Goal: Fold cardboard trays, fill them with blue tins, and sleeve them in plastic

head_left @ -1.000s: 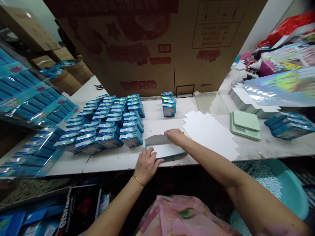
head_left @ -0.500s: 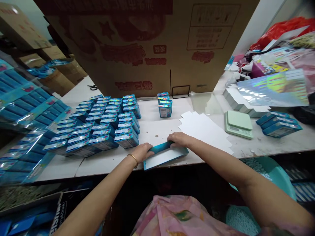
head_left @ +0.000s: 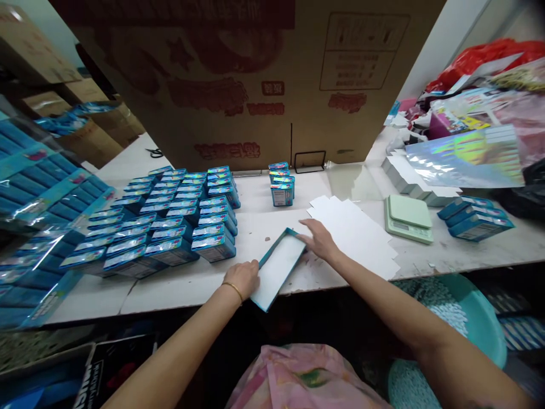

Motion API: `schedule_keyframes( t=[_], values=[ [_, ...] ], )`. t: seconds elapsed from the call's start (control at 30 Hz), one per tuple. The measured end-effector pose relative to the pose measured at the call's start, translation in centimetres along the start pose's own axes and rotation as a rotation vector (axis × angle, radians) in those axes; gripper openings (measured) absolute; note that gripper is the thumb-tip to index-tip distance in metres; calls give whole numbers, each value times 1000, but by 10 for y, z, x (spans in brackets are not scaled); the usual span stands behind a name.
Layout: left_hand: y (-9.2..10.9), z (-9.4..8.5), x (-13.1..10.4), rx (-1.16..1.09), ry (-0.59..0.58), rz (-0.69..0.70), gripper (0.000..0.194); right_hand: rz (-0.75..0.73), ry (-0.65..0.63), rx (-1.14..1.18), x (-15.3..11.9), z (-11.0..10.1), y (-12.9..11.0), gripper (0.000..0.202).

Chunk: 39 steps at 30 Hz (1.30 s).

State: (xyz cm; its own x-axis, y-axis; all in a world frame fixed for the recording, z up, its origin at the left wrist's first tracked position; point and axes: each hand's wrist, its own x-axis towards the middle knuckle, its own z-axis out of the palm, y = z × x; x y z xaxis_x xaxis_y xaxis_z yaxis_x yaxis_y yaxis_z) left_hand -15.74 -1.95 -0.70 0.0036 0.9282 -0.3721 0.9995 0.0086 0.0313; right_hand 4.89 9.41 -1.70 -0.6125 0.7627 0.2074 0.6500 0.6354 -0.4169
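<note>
A shallow blue-edged tray with a white inside [head_left: 279, 266] lies slanted at the table's front edge, its near corner sticking out over it. At its left end, my left hand [head_left: 244, 278] grips the side, fingers curled. Beside its far right corner is my right hand [head_left: 318, 240], thumb at the rim and fingers spread apart. Rows of blue packed boxes [head_left: 170, 250] stand on the left of the table. A small group of the same boxes [head_left: 282, 195] stands farther back. White card sheets [head_left: 355, 236] lie fanned out to the right, partly behind my right forearm.
A large cardboard box [head_left: 238, 85] stands at the back. On the right are a green scale [head_left: 409, 218], more blue boxes [head_left: 477, 218] and a shiny holographic sheet [head_left: 468, 156]. A teal basin [head_left: 481, 318] sits below the table's right edge. Scissors [head_left: 154, 153] lie at the back left.
The tray has turned, its right end swinging away from me, and its white inside faces up more openly. My right hand has opened at the corner. My left hand has moved slightly down.
</note>
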Motion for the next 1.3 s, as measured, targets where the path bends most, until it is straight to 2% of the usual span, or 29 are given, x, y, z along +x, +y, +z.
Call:
schedule_keyframes(
  t=[0.03, 0.1, 0.2, 0.33, 0.43, 0.5, 0.57, 0.63, 0.7, 0.77, 0.87, 0.93, 1.0, 1.07, 1.17, 1.3],
  values=[
    [0, -1, 0, -19, 12, -27, 31, 119, 108, 98, -9, 3, 3, 36],
    [1, -3, 6, -89, 65, -76, 45, 297, 183, 267, -25, 16, 1, 45],
    [9, -1, 25, -204, 124, -103, 51, 450, 128, 377, -34, 45, -23, 60],
    [26, 6, 42, -267, 111, -139, 46, 498, 116, 306, -18, 73, -61, 63],
    [30, 7, 40, -279, 113, -151, 41, 454, 69, 354, -3, 69, -60, 61],
    [25, 2, 40, -311, 151, -164, 47, 400, 49, 442, 9, 54, -42, 63],
    [16, -8, 52, -399, 273, -183, 59, 357, 108, 505, 27, 35, -17, 66],
    [5, -22, 79, -594, 446, -189, 62, 335, 218, 562, 54, 17, 8, 66],
    [-5, -39, 117, -895, 583, -192, 60, 336, 313, 649, 87, 9, 29, 67],
    [-12, -55, 161, -1233, 654, -190, 59, 346, 381, 753, 123, 12, 44, 69],
    [-15, -77, 219, -1674, 696, -179, 59, 363, 433, 932, 175, 28, 61, 73],
    [-14, -87, 247, -1951, 674, -132, 59, 355, 423, 1075, 207, 38, 70, 72],
    [-14, -95, 265, -2189, 556, -24, 59, 338, 351, 1242, 230, 43, 77, 70],
    [-13, -98, 273, -2328, 414, 81, 59, 307, 235, 1415, 241, 45, 80, 68],
    [-12, -92, 272, -2380, 337, 159, 62, 250, 121, 1599, 234, 46, 76, 66],
    [-6, -73, 253, -2383, 311, 234, 68, 290, 201, 1640, 203, 55, 62, 68]
  ],
)
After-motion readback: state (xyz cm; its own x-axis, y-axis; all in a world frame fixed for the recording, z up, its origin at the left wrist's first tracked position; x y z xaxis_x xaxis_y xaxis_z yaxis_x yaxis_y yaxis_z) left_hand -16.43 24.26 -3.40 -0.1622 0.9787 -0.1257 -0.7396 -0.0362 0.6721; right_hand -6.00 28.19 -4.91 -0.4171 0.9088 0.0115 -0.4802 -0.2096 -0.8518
